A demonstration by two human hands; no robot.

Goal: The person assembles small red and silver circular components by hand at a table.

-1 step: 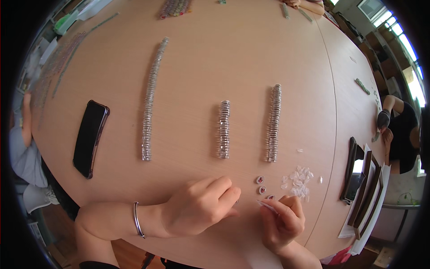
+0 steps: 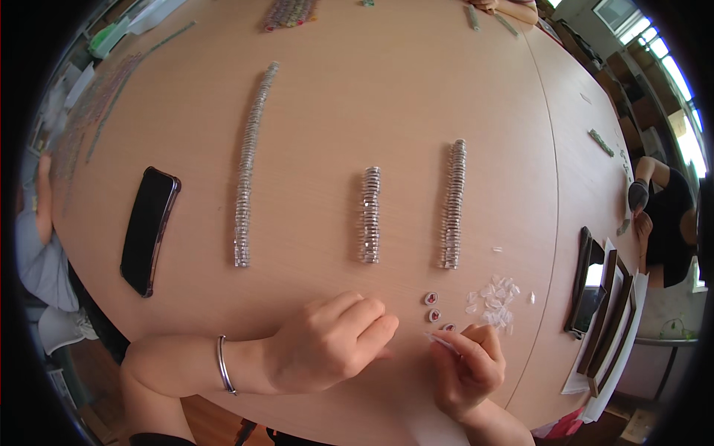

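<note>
My left hand (image 2: 338,338), with a silver bangle on its wrist, is closed near the table's front edge. Its fingertips are turned away, so whatever they pinch is hidden. To its right, my right hand (image 2: 468,368) pinches a small thin clear piece (image 2: 444,343) between thumb and forefinger. Just beyond the right fingers lie three small round pieces with red and dark centres; the middle one (image 2: 435,316) is fully seen, the nearest partly covered by the hand. A loose heap of clear plastic pieces (image 2: 497,299) spreads beyond and right of that hand.
Three rows of stacked silvery discs stand out: a long one (image 2: 253,160), a short one (image 2: 371,215) and a middling one (image 2: 454,204). A black phone (image 2: 150,230) lies left. Dark frames (image 2: 606,320) rest at the right edge. Other people sit around the table.
My left hand has shifted very slightly, and a tiny dark bit at its fingertips no longer shows. The right hand holds nearly still.
</note>
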